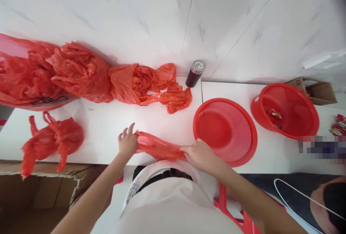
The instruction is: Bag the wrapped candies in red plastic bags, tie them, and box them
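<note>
A red plastic bag [158,146] is stretched sideways between my two hands, just above the near edge of the white table. My left hand [127,141] pinches its left end, with the other fingers raised. At the opposite end, my right hand [198,154] is closed round the bunched plastic. Close to my right hand stands a red mesh basket [239,129], with only its bare inside showing. Beyond the held bag lie crumpled red plastic bags [175,97] in a loose heap.
Large stuffed red bags [81,71] line the wall at left. A tied red bag [69,136] sits near the table's left edge. A dark tumbler [195,73], a red basin [297,111] with small items, and cardboard boxes [321,89] [40,190] are around. A person sits at right.
</note>
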`<act>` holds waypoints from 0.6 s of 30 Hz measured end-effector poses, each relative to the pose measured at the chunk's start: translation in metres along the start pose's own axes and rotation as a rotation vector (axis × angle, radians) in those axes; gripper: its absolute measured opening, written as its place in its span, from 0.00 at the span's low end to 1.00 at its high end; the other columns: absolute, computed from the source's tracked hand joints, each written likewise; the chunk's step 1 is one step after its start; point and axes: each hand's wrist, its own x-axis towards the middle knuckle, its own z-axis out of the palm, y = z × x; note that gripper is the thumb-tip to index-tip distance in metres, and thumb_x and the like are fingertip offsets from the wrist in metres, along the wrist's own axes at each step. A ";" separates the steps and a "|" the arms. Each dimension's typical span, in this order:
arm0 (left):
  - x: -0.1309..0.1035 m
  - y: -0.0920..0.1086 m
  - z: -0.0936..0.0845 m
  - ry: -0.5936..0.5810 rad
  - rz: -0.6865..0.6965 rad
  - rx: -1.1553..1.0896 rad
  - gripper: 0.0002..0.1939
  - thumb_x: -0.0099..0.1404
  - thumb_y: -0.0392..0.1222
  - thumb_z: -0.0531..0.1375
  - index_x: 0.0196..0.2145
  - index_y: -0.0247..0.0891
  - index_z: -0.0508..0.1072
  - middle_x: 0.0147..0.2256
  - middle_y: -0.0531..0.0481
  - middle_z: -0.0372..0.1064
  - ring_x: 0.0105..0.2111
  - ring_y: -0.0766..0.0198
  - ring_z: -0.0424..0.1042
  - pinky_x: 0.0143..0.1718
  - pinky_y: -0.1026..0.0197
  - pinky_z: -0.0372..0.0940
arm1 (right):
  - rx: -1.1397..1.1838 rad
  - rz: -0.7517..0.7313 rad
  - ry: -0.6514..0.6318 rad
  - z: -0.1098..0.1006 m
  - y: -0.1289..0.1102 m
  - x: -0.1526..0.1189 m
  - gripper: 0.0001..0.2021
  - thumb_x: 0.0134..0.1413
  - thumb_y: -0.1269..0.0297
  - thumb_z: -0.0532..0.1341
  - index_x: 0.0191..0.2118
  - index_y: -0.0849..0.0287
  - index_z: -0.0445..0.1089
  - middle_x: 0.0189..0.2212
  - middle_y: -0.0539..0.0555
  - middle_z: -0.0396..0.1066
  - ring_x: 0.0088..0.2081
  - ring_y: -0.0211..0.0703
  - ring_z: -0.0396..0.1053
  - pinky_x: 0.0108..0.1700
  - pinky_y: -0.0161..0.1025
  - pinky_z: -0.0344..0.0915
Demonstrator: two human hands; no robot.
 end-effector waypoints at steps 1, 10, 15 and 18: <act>-0.001 -0.011 -0.015 -0.024 0.017 -0.020 0.21 0.60 0.27 0.51 0.44 0.40 0.78 0.63 0.41 0.57 0.55 0.42 0.65 0.50 0.42 0.65 | -0.034 0.070 0.027 -0.001 0.010 0.000 0.14 0.57 0.74 0.53 0.43 0.55 0.74 0.19 0.50 0.71 0.21 0.39 0.61 0.33 0.38 0.48; -0.037 -0.017 -0.077 0.375 0.240 -0.308 0.16 0.58 0.30 0.51 0.37 0.39 0.77 0.57 0.44 0.65 0.46 0.55 0.72 0.44 0.56 0.70 | 0.296 0.303 0.502 -0.008 0.026 -0.001 0.24 0.57 0.68 0.55 0.60 0.55 0.62 0.24 0.47 0.71 0.26 0.40 0.67 0.42 0.42 0.62; -0.051 -0.022 -0.041 0.078 0.281 -0.360 0.21 0.58 0.28 0.46 0.39 0.39 0.75 0.61 0.47 0.60 0.55 0.55 0.67 0.45 0.58 0.69 | 0.674 0.418 0.447 0.036 0.059 -0.038 0.20 0.58 0.57 0.56 0.56 0.48 0.67 0.47 0.53 0.72 0.46 0.44 0.70 0.47 0.42 0.67; -0.054 -0.020 -0.041 0.053 0.191 -0.465 0.19 0.60 0.30 0.45 0.38 0.37 0.73 0.62 0.43 0.58 0.44 0.57 0.74 0.38 0.60 0.70 | 0.546 0.688 0.569 0.057 0.109 -0.075 0.19 0.56 0.53 0.56 0.51 0.51 0.69 0.51 0.55 0.70 0.52 0.50 0.67 0.51 0.48 0.65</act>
